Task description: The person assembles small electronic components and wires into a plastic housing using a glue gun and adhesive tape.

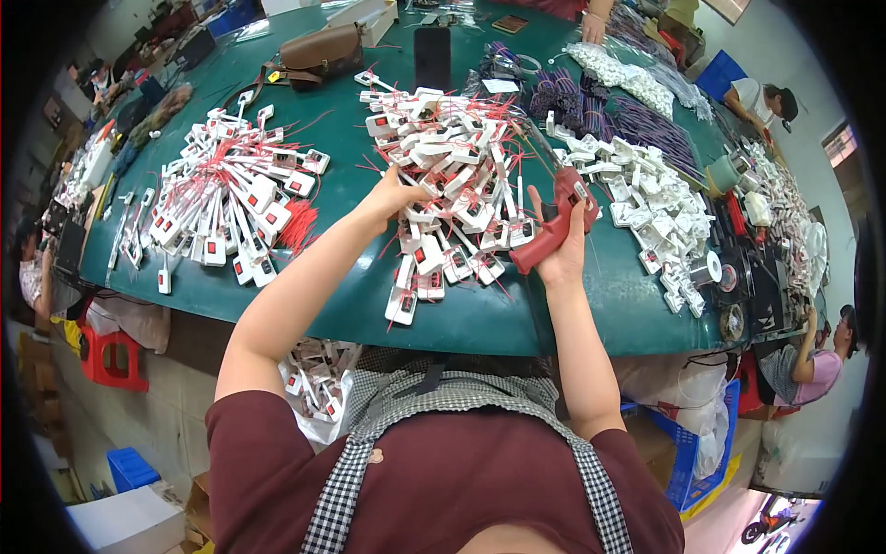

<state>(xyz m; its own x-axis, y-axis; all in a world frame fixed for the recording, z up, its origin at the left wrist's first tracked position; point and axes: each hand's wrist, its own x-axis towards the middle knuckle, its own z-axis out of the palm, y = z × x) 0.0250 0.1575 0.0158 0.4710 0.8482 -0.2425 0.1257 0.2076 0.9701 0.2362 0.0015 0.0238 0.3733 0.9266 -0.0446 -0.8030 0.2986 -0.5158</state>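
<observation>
My right hand [565, 264] is wrapped around the handle of a red glue gun [570, 205], its nozzle tilted up and away over the table. At the near left side of a big heap of white plastic parts with red wires [461, 166], my left hand [391, 196] has its thumb and fingers closed on a white plastic part; the fingertips are partly hidden among the parts. Several parts along the heap's near edge show dark square windows. Just right of the glue gun lies a pile of white plastic housings [655, 212].
A second bundle of wired white parts [231, 198] lies on the left of the green table [341, 277]. Farther back are a brown bag [321, 55], a black phone [432, 57], and dark wire bundles [558, 100]. A solder spool [707, 268] stands at right. Other people work around.
</observation>
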